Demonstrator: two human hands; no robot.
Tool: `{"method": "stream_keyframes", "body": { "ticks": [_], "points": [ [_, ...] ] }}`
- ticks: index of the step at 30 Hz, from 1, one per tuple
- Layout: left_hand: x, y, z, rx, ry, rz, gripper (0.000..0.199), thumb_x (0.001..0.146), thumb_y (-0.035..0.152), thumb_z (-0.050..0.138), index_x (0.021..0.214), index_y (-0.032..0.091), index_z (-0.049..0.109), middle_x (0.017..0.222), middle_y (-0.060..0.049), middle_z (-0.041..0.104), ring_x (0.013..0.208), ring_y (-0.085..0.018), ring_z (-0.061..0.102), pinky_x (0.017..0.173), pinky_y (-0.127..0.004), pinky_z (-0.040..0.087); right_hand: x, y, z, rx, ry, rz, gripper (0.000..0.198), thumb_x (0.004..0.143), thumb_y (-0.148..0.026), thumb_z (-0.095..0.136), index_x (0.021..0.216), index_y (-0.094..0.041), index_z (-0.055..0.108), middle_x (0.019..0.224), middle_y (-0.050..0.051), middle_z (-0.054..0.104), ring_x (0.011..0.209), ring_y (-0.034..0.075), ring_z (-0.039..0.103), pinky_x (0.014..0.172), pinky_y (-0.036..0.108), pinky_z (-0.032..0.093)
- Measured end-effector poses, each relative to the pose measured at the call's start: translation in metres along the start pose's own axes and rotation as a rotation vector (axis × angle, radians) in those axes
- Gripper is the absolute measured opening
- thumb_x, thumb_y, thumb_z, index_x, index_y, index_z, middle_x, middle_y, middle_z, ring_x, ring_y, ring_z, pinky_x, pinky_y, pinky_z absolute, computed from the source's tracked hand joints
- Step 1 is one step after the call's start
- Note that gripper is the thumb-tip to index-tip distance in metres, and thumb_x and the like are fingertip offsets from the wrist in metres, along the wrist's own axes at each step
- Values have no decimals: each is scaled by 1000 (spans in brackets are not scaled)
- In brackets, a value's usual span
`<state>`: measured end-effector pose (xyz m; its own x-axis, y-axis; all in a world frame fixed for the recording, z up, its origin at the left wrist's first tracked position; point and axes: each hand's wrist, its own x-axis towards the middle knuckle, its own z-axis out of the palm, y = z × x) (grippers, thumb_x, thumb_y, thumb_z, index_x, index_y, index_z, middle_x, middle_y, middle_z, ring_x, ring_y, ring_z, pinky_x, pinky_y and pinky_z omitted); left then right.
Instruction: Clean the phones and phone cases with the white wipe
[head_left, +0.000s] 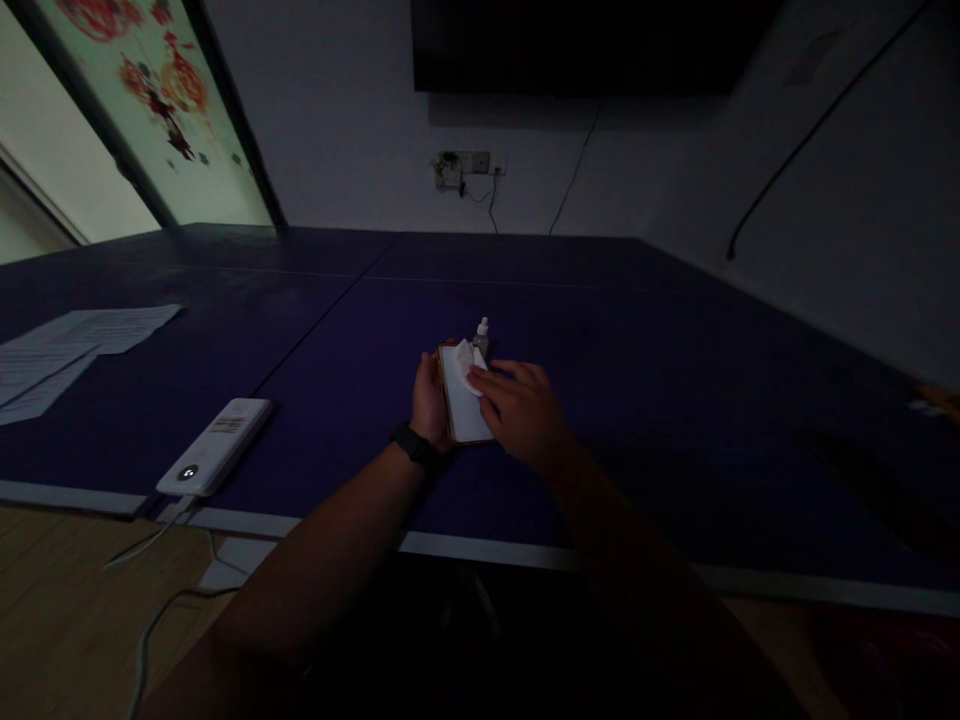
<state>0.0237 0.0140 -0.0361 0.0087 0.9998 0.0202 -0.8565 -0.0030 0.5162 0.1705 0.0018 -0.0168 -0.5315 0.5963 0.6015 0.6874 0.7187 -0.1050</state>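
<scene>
Over blue tabletop, a phone is cradled by the curled left hand, tissue held against its face by the half-bent right hand; likely slippery, best gripped by its edges.

The head camera looks down over both hands.

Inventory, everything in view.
Phone: 1, white-faced, in left hand
Wipe: 1, white, on phone, under right fingers
Bottle: 1, clear, white cap, beyond phone
Power bank: 1, white, left front
Papers: 2+, white, left
Table: 1, blue-purple, centre
Wall: pale grey, behind
TV: 1, black, up there
Sockets: 1 strip, pale, below TV
Cables: several, white and black, power bank and wall
Window: 1, greenish, red-decorated, back left
Floor: tan, below
Orange item: 1, right edge, unclear
Watch: 1, black, left wrist
Left hand: 1, holding phone
Right hand: 1, on wipe
</scene>
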Motion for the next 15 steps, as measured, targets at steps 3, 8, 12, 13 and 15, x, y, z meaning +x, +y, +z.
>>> {"method": "stream_keyframes", "body": {
  "ticks": [3,8,12,13,15],
  "points": [
    [-1,0,2,28,1,5,42,104,48,37,110,22,68,93,-4,75,85,-21,71,85,-33,52,0,-1,-1,-34,56,76,29,90,-16,59,111,-21,78,122,4,76,115,31,60,102,51,40],
    [0,1,4,1,12,7,42,105,46,35,103,22,69,83,-2,74,72,-17,69,78,-29,52,-1,0,-1,43,1,-21,31,86,-15,61,110,-25,78,117,2,78,116,29,60,101,50,39],
    [-1,2,4,-28,-8,12,40,104,46,37,111,22,68,89,-3,76,79,-19,71,80,-31,52,-1,1,0,-8,29,45,33,91,-17,57,117,-25,76,128,2,74,117,30,58,100,51,38],
    [-1,2,4,-20,-15,8,40,104,47,38,111,21,68,91,-3,76,80,-19,71,81,-31,52,-1,1,0,-18,51,72,31,90,-18,58,113,-25,77,123,2,76,115,30,58,100,51,38],
    [-3,1,5,-1,-9,-2,40,104,47,38,110,21,68,89,-3,76,79,-19,71,81,-31,52,-1,2,0,-9,65,73,27,86,-19,62,105,-25,79,111,2,79,110,30,59,99,50,38]
  ]
}}
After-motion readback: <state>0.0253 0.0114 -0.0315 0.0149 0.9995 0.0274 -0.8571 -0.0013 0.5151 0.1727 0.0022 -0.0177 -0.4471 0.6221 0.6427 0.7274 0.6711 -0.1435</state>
